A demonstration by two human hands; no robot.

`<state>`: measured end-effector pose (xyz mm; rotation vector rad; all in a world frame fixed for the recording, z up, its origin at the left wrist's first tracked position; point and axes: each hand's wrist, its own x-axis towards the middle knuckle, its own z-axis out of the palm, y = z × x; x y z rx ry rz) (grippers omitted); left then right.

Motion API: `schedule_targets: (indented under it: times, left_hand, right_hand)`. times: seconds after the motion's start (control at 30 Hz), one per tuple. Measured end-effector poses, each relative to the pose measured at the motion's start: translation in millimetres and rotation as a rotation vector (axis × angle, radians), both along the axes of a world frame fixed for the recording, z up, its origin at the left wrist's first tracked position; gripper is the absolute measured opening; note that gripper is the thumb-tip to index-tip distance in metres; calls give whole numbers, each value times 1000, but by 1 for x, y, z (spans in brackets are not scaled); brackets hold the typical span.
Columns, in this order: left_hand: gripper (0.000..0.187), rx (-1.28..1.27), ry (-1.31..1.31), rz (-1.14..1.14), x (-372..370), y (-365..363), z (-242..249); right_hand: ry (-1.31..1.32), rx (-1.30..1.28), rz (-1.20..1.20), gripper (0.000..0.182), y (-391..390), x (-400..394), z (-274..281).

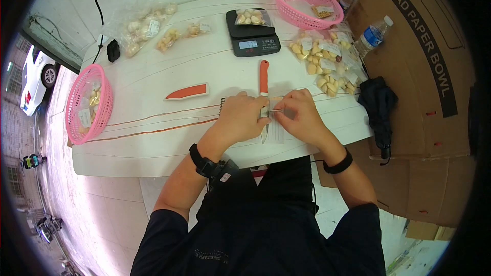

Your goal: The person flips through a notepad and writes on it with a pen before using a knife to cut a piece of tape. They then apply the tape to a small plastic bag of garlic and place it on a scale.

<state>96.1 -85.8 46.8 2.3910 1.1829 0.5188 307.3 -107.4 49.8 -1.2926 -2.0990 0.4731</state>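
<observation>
Near the table's front edge, my left hand is closed, its fingertips over the knife blade and a small pale piece I cannot make out. My right hand pinches thumb and index finger together on something thin and whitish, just right of the blade. Between my hands lies a knife, orange handle pointing away from me and blade tip toward me. Under my fingers is a clear plastic sheet or bag. A spiral-bound edge shows beside my left hand. The orange and white knife sheath lies to the left.
Behind the knife, a black digital scale bears a bag of garlic cloves. More bagged cloves lie right, bagged bulbs back left. Pink baskets stand left and back right. Bottles, an umbrella and cartons edge the right.
</observation>
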Motion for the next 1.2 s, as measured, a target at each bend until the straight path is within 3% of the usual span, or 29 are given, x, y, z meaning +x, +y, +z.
schedule_targets:
  times: [0.23,0.73,1.2]
  left_hand:
    - [40,1,3,1,0,0,0]
    - [40,-6,-4,-3,0,0,1]
    - [39,-25,-3,-2,-1,0,1]
  right_hand:
    - [-93,-85,-69,19,4,0,-4]
    - [-2,-16,-4,13,0,-1,0]
    - [-9,-71,-92,14,8,3,-7]
